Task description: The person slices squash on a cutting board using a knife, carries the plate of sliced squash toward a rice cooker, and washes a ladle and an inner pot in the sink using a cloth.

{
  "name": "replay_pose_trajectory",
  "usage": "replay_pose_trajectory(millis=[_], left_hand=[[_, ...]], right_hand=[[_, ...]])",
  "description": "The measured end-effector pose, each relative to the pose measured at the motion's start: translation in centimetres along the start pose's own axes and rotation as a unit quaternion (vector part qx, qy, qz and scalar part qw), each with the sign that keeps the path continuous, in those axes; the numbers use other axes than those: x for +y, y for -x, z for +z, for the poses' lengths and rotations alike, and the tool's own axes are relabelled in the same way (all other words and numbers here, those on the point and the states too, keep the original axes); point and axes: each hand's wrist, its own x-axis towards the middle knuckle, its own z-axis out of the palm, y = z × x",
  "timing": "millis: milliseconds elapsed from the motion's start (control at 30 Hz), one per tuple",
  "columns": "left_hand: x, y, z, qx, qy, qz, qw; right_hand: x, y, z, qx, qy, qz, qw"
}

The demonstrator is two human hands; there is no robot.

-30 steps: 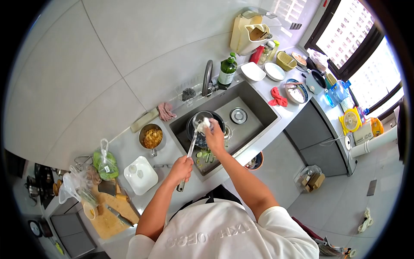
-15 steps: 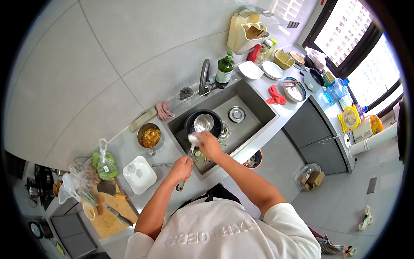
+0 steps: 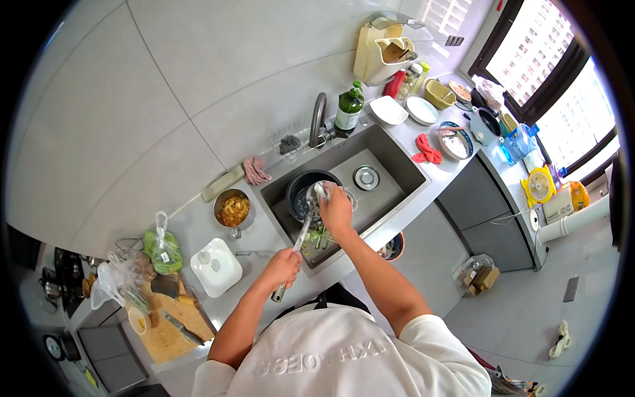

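Over the sink [image 3: 390, 142], my left hand [image 3: 283, 267] is closed around the long metal handle of a ladle [image 3: 305, 230]. My right hand [image 3: 337, 210] pinches a white wad [image 3: 322, 190], perhaps a cloth or sponge, against the ladle's head end. That end is partly covered by the fingers. Below it, a dark round pot [image 3: 297, 182] with some water inside sits at the sink's left side. Green vegetable scraps [image 3: 320, 237] lie in the sink near the pot.
The faucet [image 3: 318, 119] and a green soap bottle [image 3: 348, 109] stand behind the sink. Left on the counter are a pan of food [image 3: 233, 210], a white dish [image 3: 217, 267] and a knife [image 3: 182, 329] on a cutting board [image 3: 159, 344]. A red cloth [image 3: 427, 149] lies to the right.
My right hand, with the white wad, has moved up and right from the handle to the ladle's head. My left hand still grips the handle, and the ladle's head has turned.
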Motion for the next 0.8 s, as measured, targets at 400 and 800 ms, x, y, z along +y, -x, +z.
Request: replay_pose_trajectory(millis=[400, 800], left_hand=[[-1.9, -0.4, -2.1, 0.047, -0.035, 0.011, 0.998], [-2.4, -1.8, -0.9, 0.198, -0.239, 0.22, 0.925]], right_hand=[[2.7, 0.5, 0.3, -0.164, -0.074, -0.103, 0.978], [0.2, 0.2, -0.6, 0.042, -0.069, -0.09, 0.993]])
